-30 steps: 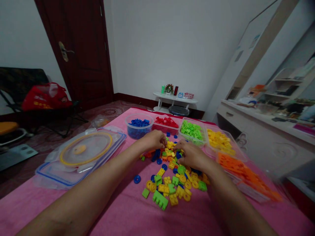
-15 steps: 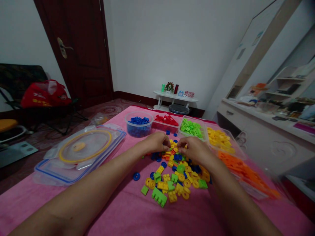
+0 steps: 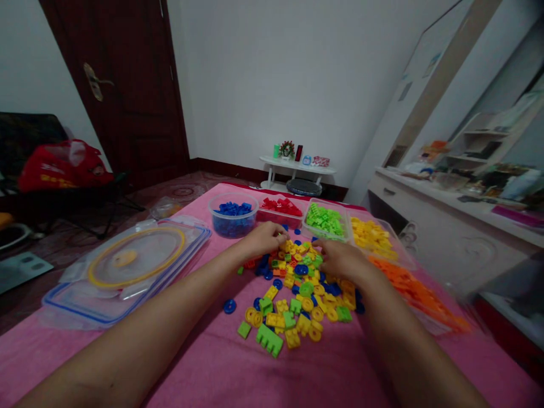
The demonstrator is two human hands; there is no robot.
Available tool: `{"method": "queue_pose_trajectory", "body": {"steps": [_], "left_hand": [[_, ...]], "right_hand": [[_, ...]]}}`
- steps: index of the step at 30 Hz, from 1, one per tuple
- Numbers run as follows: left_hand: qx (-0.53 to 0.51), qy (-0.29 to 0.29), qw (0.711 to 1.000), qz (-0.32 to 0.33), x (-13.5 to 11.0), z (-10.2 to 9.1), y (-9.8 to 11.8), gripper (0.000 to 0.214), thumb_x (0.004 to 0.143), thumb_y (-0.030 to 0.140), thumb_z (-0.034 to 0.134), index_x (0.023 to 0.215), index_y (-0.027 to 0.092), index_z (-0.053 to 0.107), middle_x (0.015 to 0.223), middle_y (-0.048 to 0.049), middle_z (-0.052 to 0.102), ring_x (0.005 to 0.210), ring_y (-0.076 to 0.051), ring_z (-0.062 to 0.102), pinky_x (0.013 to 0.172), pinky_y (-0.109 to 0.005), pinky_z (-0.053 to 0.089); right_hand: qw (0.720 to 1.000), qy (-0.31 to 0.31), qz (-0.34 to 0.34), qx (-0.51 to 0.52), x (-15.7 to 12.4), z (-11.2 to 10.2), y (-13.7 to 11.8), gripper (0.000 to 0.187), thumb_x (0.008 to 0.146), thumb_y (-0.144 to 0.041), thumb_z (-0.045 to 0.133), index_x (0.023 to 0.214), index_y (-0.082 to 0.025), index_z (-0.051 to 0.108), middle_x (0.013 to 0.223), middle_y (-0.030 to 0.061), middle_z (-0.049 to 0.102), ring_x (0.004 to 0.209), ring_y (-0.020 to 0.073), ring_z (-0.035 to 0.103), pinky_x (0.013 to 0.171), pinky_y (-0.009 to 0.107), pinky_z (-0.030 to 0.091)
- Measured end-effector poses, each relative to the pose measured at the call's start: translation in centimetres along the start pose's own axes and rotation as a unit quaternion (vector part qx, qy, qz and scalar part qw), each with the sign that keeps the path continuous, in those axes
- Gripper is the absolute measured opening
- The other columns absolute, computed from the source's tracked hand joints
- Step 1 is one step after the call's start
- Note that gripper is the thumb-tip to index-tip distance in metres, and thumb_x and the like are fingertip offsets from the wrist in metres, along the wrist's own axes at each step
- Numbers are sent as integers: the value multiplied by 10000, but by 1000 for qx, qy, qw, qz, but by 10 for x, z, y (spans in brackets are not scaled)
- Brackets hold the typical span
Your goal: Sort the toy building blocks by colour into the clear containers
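Note:
A mixed heap of plastic building bricks (image 3: 293,286), mostly yellow with blue, green and some red or orange, lies on the pink cloth. My left hand (image 3: 267,238) rests at the heap's far left side, its fingers curled together at the yellow bricks. What those fingertips hold, if anything, is hidden. Across from it, my right hand (image 3: 340,258) reaches into the heap's right side with bent fingers drawn together; their tips are partly hidden and slightly blurred. A blue round piece (image 3: 229,306) lies apart to the left, and a long green brick (image 3: 269,340) at the near edge.
Behind the hands stand a round tub of blue bricks (image 3: 215,218) and boxes of red (image 3: 272,217), green (image 3: 326,232) and yellow bricks (image 3: 393,232). Orange bricks (image 3: 416,289) fill a box at right. Stacked clear lids (image 3: 102,306) lie left.
My hands have moved apart a little, uncovering more bricks between them. The whole view has shifted slightly, with things appearing further left.

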State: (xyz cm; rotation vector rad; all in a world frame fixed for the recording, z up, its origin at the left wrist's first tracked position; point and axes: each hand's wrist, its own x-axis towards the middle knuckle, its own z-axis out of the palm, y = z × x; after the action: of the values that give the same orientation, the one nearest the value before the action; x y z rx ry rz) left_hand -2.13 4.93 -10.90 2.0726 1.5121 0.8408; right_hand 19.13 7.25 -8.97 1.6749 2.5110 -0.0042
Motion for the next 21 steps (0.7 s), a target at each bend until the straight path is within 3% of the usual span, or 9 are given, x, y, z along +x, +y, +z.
{"method": "queue_pose_trajectory", "body": {"steps": [2,4,8,13,17,21], "left_hand": [[-14,60,998,-21,6,5,-6,324,803,208,419,940,111,697,785,-51,687,707,-145,592,645,-219,429],[-2,79,997,-26,10,13,-11,331,817,208,417,996,122,682,868,-62,695,776,-156,605,706,-236,444],[115,33,993,18,13,30,-18,296,781,263,523,1015,178,684,988,-77,676,911,-195,597,811,-274,431],[171,-2,985,3,9,33,-14,314,774,401,558,1004,230,686,964,-68,677,884,-198,609,755,-262,430],[97,-39,995,-3,7,25,-17,307,698,417,646,909,202,701,837,-40,693,742,-166,608,643,-228,420],[-94,-44,994,-37,7,18,-20,248,685,325,660,840,134,693,761,-34,673,665,-130,580,585,-203,425]], "right_hand": [[1000,-1,21,-16,-1,-1,1,581,674,-220,597,1248,-271,523,1131,73,644,1018,276,596,733,338,446],[999,-9,24,-30,-1,-1,1,515,671,-208,595,1182,-266,565,1107,79,652,1009,281,600,714,337,446],[999,-25,23,-35,-3,-1,-3,399,638,-188,613,1034,-235,622,1072,79,659,982,267,609,705,320,445],[999,-22,7,-30,-5,-5,-3,454,627,-240,640,1080,-234,608,1083,78,649,986,261,600,713,312,441],[1000,-11,2,8,-4,-8,3,557,581,-288,698,1128,-250,597,1031,67,658,942,257,607,705,314,438],[989,71,-29,123,-3,-10,-1,318,639,-304,661,944,-216,671,882,58,667,824,219,616,675,297,441]]}}
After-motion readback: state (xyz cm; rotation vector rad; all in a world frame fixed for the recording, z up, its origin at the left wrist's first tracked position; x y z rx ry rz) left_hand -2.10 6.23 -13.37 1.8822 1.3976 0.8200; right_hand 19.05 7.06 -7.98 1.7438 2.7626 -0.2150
